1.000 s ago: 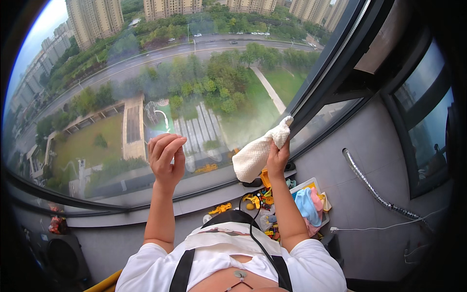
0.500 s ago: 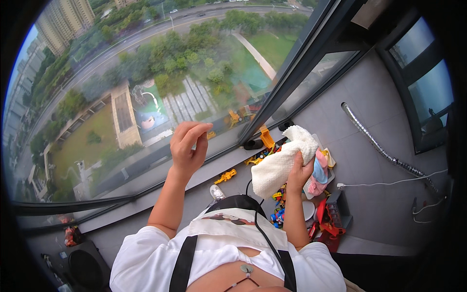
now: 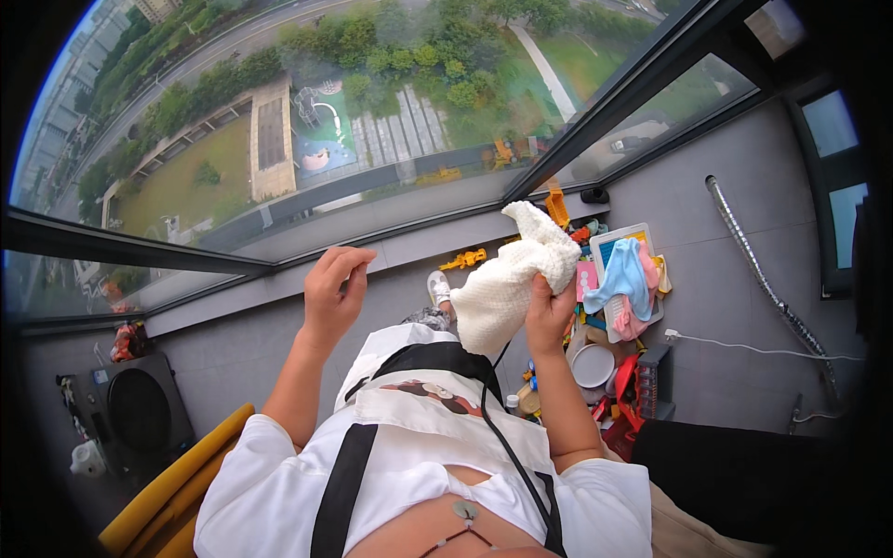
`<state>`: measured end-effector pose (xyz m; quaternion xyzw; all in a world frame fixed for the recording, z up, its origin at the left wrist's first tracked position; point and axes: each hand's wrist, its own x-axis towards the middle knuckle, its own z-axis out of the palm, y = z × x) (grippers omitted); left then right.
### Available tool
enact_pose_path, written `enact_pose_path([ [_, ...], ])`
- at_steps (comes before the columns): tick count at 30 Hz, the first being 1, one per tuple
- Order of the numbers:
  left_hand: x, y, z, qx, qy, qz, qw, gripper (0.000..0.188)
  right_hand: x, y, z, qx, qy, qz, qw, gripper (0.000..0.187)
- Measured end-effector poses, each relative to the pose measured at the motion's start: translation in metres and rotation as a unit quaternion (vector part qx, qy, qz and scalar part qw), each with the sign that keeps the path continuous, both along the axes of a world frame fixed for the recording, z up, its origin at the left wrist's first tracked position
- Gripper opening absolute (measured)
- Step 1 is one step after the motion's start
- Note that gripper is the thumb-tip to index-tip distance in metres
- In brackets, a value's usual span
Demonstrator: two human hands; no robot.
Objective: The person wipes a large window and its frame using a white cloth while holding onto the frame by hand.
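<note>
A white textured cloth (image 3: 502, 293) hangs bunched from my right hand (image 3: 551, 316). My right thumb lies over its edge, and the cloth's folds hide most of the other fingers. Raised near the window, my left hand (image 3: 335, 290) holds nothing I can see. Its fingers are loosely bent, with the thumb a little apart from them. The window glass (image 3: 391, 186) lies beyond both hands. Below the cloth, part of a white shoe (image 3: 438, 288) shows on the grey floor.
At right, light blue and pink cloths (image 3: 621, 279) lie over a white tray (image 3: 651, 232) among scattered toys. A yellow toy (image 3: 465, 259) lies by the window ledge. A white cable (image 3: 744, 347) and silvery hose (image 3: 744, 242) cross the floor. A mustard chair (image 3: 181, 484) is at lower left.
The view has shifted, showing more floor and a chair at lower left. My left hand sits lower in the picture. The white cloth hangs differently, still in my right hand.
</note>
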<state>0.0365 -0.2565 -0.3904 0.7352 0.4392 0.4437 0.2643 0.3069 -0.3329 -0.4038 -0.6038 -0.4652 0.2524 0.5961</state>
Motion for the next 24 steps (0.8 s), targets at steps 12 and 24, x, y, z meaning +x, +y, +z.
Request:
enact_pose_path([
  [12, -0.107, -0.078, 0.011, 0.043, 0.073, 0.008, 0.996, 0.022, -0.119, -0.084, -0.023, -0.053, 0.039, 0.035, 0.997, 0.038],
  [24, -0.303, -0.072, 0.051, 0.117, 0.018, 0.099, 0.988, 0.014, -0.267, -0.099, -0.027, -0.042, 0.063, -0.109, 0.991, 0.05],
])
